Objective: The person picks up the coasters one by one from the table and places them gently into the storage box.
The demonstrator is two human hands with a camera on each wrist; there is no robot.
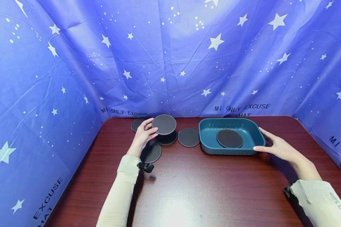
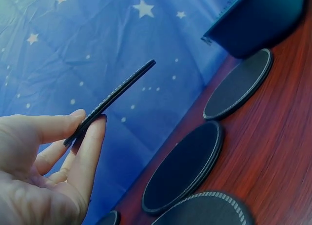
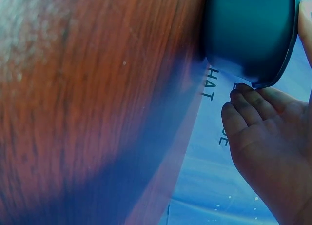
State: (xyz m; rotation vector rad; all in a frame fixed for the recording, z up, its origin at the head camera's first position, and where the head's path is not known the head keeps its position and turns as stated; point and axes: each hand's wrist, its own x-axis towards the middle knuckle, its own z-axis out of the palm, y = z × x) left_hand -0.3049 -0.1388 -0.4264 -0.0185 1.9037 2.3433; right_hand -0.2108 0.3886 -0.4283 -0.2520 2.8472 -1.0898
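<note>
My left hand pinches a round black coaster by its edge, thumb on top and fingers beneath. In the left wrist view the held coaster is tilted, raised above the others. Under it in the head view lies another coaster, partly hidden. A teal rectangular tub stands to the right with one coaster inside. My right hand spans the tub's right end, thumb at the near rim and fingers at the side. Those fingers look fairly straight in the right wrist view.
More coasters lie on the dark red wooden table: one beside the tub's left end, one near my left wrist, one at the back edge. A blue star-patterned curtain closes off the back and sides.
</note>
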